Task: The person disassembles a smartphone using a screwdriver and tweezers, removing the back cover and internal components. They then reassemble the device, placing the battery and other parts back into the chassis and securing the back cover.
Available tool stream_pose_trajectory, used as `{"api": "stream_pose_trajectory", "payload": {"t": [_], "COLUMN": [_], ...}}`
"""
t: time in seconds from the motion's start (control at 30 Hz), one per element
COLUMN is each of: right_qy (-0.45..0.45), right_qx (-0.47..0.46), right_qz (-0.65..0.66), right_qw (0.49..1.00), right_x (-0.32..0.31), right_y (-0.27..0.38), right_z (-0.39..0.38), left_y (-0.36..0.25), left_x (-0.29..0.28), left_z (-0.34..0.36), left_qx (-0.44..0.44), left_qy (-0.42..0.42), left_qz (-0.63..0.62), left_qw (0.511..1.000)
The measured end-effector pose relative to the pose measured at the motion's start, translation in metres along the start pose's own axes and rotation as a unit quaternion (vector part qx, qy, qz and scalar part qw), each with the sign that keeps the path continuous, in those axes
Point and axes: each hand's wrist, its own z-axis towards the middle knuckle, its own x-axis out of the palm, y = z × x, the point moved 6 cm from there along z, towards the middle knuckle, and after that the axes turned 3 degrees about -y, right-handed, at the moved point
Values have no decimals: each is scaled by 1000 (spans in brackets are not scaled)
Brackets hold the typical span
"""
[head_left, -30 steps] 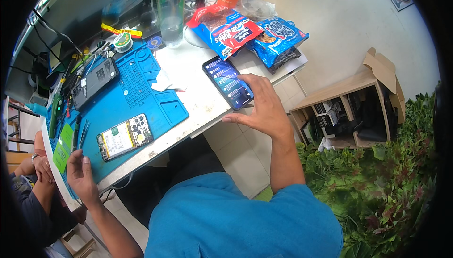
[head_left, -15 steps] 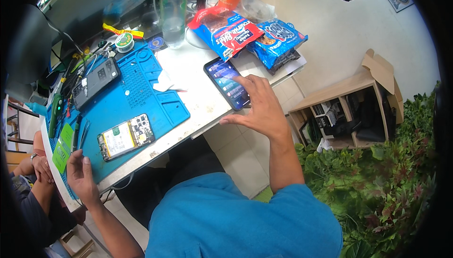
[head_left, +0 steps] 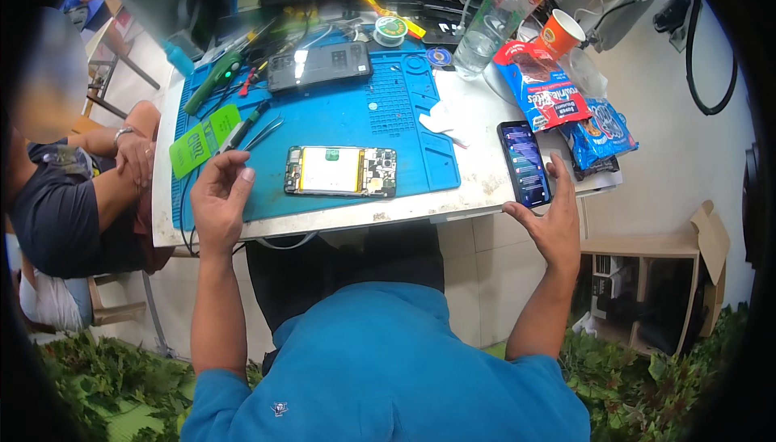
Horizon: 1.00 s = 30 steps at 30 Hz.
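My left hand [head_left: 220, 201] rests over the front left edge of the blue repair mat [head_left: 420, 169]. Its fingers are loosely bent, thumb apart, with nothing visible in them. Just beyond the fingertips lie a dark pen-like tool [head_left: 244, 128] and metal tweezers [head_left: 265, 132], beside a bright green card [head_left: 204, 140]. To the right of that hand lies an opened phone [head_left: 341, 171], its battery and circuit board bare. By the table's right side, my right hand [head_left: 558, 220] is open, thumb and fingers spread around the lower corner of a lit smartphone [head_left: 525, 164] lying flat.
A phone back part [head_left: 319, 67], a green tool [head_left: 213, 82] and a solder spool [head_left: 391, 31] sit farther back. Snack bags [head_left: 543, 86], a water bottle [head_left: 493, 26] and an orange cup [head_left: 560, 34] crowd the right. Another person's hands [head_left: 134, 155] are at the left.
The view has swung left and levelled. My right hand's fingers have come off the smartphone's screen to its right edge. My left hand stays by the mat's front left corner.
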Motion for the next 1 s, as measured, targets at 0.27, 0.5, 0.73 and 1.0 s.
{"api": "stream_pose_trajectory", "payload": {"t": [0.27,0.5,0.73,1.0], "right_qy": [-89,-11,56,108], "right_qx": [-177,-310,-386,-444], "right_qz": [63,108,141,230], "right_qw": [978,945,910,859], "right_x": [6,60,87,116], "right_y": [76,153,225,250], "right_z": [-10,-12,-6,-55], "left_y": [-16,-32,-26,-35], "left_x": [2,30,36,45], "left_z": [6,3,6,27], "left_qx": [-72,-105,-172,-203], "left_qy": [92,180,207,110], "left_qz": [19,103,67,-142], "left_qw": [993,973,961,963]}}
